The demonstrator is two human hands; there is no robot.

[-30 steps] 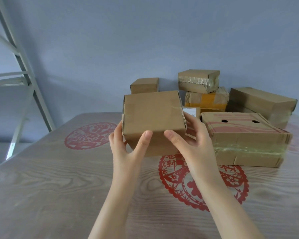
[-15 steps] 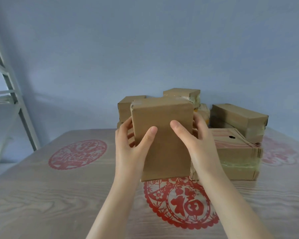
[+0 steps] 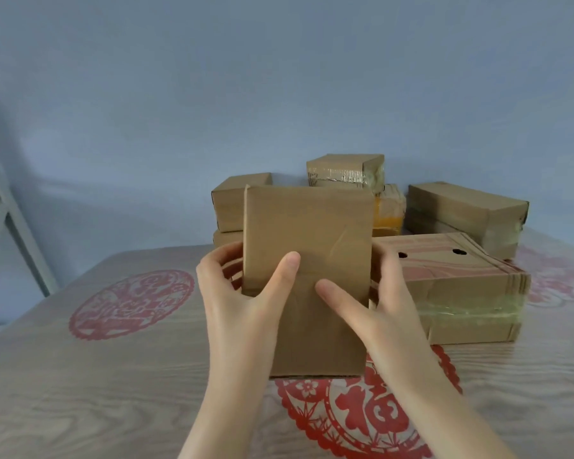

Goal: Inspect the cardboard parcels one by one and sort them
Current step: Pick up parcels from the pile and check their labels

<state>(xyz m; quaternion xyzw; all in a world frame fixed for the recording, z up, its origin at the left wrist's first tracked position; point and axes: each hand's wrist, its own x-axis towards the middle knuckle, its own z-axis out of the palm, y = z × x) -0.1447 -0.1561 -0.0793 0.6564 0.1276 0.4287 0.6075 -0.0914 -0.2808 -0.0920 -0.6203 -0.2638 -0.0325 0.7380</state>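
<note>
Left hand (image 3: 242, 309) and right hand (image 3: 388, 313) grip the plain cardboard parcel (image 3: 307, 260) upright (thumbs on its near face) above the table (image 3: 80, 376), before the stacked parcels (image 3: 444, 260).

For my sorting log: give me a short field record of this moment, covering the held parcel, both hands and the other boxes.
Held: plain cardboard parcel, upright, broad face toward camera
Left hand: grips its left edge, thumb on front
Right hand: grips its right edge, thumb on front
Behind: two-hole box, long box, yellow-taped box, taped top box, small box
Surface: wood-grain table with red decals
</note>
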